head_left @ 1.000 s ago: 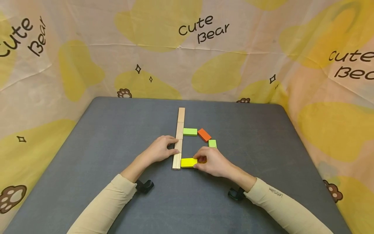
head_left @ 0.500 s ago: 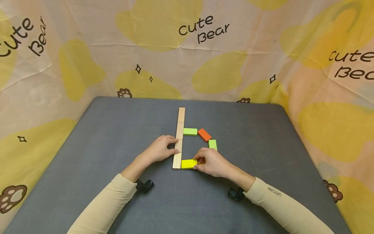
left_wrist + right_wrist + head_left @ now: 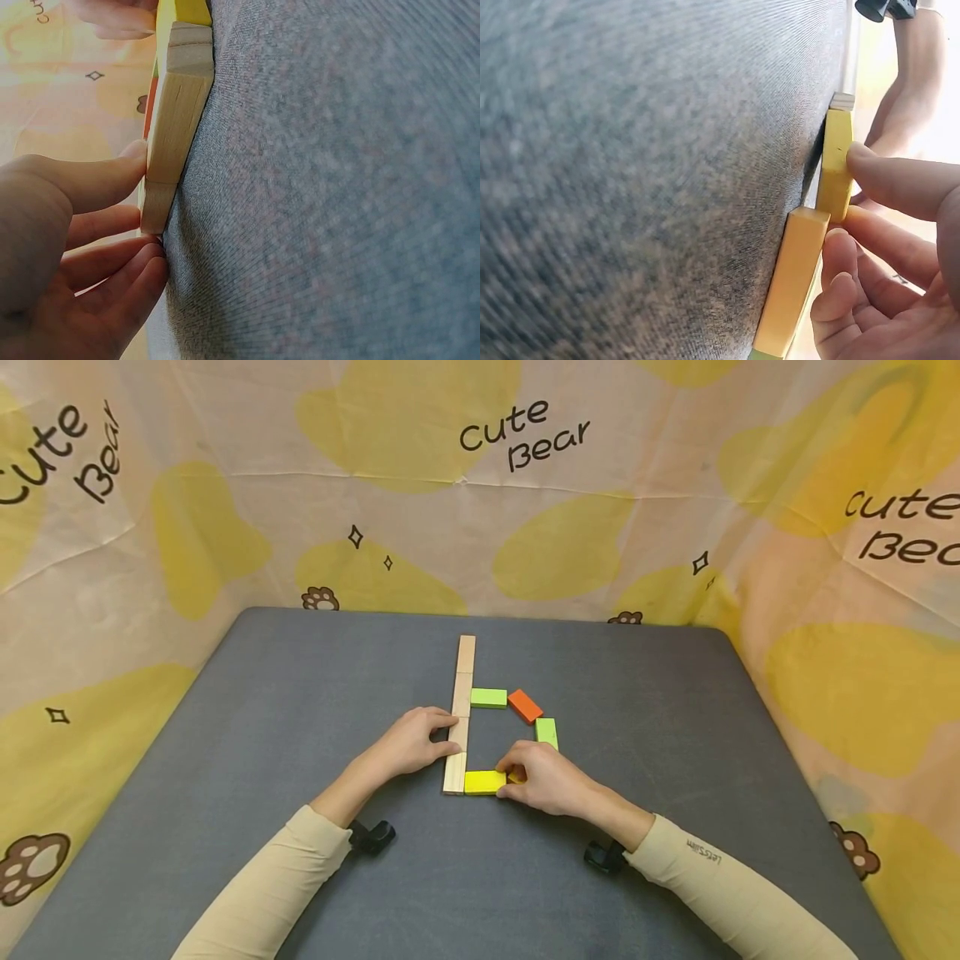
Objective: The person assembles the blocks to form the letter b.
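A straight column of plain wooden blocks [image 3: 466,685] runs away from the person across the table. My left hand [image 3: 411,742] rests its thumb and index fingertips on the column's left side. At the column's near end lies a yellow block [image 3: 484,782], which my right hand [image 3: 551,777] pinches between thumb and fingers. An orange-yellow block [image 3: 791,277] stands beside the yellow one in the right wrist view; the right hand mostly hides it from the head camera. Farther round are a green block [image 3: 547,732], an orange-red block [image 3: 525,706] and another green block [image 3: 489,698] meeting the column.
The blocks lie on a dark grey table [image 3: 360,652] with rounded far corners. A printed cloth [image 3: 420,527] with yellow patches and lettering surrounds it at the back and sides. Black wrist cameras sit below each wrist, the left camera [image 3: 372,837] close to the tabletop.
The yellow block has shifted slightly toward the person and straightened against the column's near end, my right hand moving with it. My left hand has stayed in place.
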The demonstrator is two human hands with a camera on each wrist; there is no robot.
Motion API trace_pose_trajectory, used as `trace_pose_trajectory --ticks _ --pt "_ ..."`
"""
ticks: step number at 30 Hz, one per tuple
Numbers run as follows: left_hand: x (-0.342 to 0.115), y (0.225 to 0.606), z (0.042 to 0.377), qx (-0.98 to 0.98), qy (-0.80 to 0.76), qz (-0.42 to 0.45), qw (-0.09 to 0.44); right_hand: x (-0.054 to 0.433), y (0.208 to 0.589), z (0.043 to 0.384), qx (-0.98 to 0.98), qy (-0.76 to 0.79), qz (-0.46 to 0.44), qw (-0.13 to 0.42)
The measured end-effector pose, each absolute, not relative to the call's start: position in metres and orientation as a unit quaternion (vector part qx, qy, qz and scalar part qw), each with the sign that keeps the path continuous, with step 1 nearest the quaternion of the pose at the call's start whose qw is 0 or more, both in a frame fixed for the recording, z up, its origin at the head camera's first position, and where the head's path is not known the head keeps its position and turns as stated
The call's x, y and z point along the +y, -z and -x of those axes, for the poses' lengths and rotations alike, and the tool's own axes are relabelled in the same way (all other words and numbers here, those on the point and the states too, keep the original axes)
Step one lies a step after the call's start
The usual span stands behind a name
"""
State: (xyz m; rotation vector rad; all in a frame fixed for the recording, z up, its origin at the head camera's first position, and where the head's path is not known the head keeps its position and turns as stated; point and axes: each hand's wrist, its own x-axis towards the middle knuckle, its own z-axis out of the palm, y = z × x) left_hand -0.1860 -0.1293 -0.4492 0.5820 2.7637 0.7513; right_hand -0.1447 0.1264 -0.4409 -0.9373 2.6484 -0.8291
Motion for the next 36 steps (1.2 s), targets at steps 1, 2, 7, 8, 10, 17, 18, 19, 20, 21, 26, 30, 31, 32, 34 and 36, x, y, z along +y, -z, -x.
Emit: trace_pose_trajectory --ticks 1,2,7,8,10,17,18,19,20,21,26,30,31,32,34,36 --pt "-0.129 0.449 0.186 0.940 -0.256 -0.198 0.110 0.127 0.441 0.145 0.899 0.282 0.319 0.105" --pt "-0.129 0.449 0.186 0.940 -0.257 -0.198 0.110 0.127 0.441 0.145 0.898 0.282 0.320 0.105" --pt "-0.129 0.449 0.188 0.940 -0.257 -0.198 0.110 0.130 0.439 0.145 0.895 0.290 0.323 0.101" --pt "-0.129 0.448 0.188 0.940 -0.257 -0.197 0.110 0.131 0.438 0.145 0.895 0.292 0.322 0.101" --pt "-0.129 0.448 0.188 0.940 -0.255 -0.198 0.109 0.133 0.437 0.146 0.893 0.300 0.320 0.100" --pt "-0.129 0.450 0.188 0.941 -0.253 -0.198 0.107 0.146 0.434 0.148 0.885 0.330 0.318 0.081" --pt "-0.129 0.450 0.188 0.941 -0.253 -0.200 0.106 0.148 0.433 0.148 0.885 0.335 0.316 0.076" --pt "-0.129 0.450 0.188 0.940 -0.253 -0.202 0.106 0.151 0.433 0.148 0.885 0.338 0.313 0.071" --pt "-0.129 0.450 0.188 0.940 -0.254 -0.203 0.105 0.154 0.432 0.148 0.885 0.339 0.311 0.065" --pt "-0.130 0.451 0.188 0.939 -0.253 -0.205 0.105 0.156 0.432 0.148 0.887 0.340 0.307 0.061" --pt "-0.132 0.453 0.185 0.936 -0.257 -0.216 0.101 0.170 0.432 0.149 0.891 0.348 0.289 0.046" --pt "-0.134 0.454 0.182 0.933 -0.262 -0.229 0.095 0.179 0.433 0.150 0.895 0.348 0.278 0.032" --pt "-0.134 0.455 0.182 0.932 -0.264 -0.231 0.092 0.181 0.433 0.150 0.895 0.348 0.276 0.026" --pt "-0.135 0.455 0.181 0.931 -0.265 -0.233 0.088 0.183 0.433 0.151 0.896 0.348 0.274 0.021" --pt "-0.137 0.455 0.181 0.930 -0.271 -0.235 0.079 0.187 0.433 0.152 0.899 0.345 0.269 0.011" --pt "-0.140 0.456 0.180 0.929 -0.279 -0.233 0.070 0.191 0.433 0.153 0.904 0.339 0.262 0.002"
